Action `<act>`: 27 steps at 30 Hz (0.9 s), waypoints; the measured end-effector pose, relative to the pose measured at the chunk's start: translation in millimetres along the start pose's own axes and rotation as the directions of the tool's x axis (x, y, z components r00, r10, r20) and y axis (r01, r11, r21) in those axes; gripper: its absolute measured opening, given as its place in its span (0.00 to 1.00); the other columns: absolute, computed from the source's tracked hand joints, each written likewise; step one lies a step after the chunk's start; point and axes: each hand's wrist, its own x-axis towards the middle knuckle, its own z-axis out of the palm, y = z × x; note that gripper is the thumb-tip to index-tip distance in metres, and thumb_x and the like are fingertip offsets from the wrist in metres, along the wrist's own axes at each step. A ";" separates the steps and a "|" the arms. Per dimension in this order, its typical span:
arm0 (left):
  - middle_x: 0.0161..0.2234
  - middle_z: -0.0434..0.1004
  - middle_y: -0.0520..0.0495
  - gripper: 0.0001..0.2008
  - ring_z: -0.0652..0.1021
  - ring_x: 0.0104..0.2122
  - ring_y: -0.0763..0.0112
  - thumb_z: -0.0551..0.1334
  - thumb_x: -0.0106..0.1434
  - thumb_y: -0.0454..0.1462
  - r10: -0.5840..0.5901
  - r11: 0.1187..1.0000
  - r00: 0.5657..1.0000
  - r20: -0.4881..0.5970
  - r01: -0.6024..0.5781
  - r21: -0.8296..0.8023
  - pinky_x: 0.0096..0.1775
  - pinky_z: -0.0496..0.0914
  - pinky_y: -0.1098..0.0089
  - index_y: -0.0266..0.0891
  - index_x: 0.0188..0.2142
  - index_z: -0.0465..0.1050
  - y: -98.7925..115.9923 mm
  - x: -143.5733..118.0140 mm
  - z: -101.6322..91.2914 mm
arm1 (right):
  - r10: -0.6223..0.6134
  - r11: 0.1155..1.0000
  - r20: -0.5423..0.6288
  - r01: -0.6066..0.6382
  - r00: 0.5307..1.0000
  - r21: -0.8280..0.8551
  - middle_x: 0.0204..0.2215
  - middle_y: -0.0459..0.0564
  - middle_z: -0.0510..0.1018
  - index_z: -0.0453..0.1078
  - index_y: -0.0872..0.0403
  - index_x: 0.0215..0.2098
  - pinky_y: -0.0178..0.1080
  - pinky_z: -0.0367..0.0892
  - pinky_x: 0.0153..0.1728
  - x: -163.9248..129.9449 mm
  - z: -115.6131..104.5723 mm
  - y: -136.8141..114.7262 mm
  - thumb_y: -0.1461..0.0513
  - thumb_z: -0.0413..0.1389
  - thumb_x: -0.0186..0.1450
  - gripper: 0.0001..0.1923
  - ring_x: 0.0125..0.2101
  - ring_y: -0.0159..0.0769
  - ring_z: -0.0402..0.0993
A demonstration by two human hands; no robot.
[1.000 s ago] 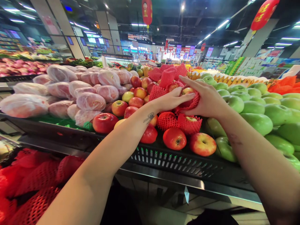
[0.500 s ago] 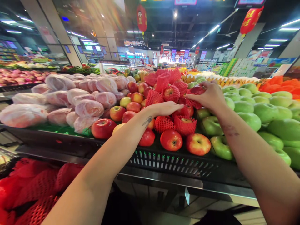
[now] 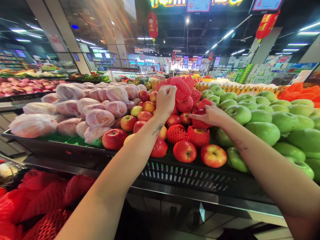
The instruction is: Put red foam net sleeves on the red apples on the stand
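Presently, left hand [image 3: 165,98] grasps a red net sleeve [image 3: 180,86]; right hand [image 3: 211,115] pinches a netted apple [image 3: 200,117] beside it; green apples [image 3: 261,118] crowd right of it.

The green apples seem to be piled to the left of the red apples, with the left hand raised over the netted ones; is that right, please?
Not quite: the head view shows the green apples piled to the right of the red apples. The left hand is indeed raised over the netted ones.
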 end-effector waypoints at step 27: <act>0.77 0.16 0.21 0.73 0.28 0.76 0.32 0.77 0.49 0.47 -0.248 0.689 0.628 0.737 -0.420 0.590 0.72 0.36 0.35 0.29 0.78 0.28 13.3 -30.5 15.5 | 0.223 0.975 0.076 -0.221 0.972 -0.032 0.41 0.55 0.82 0.72 0.53 0.43 0.45 0.69 0.41 -7.7 -36.1 -4.8 0.47 0.66 0.59 0.22 0.43 0.50 0.79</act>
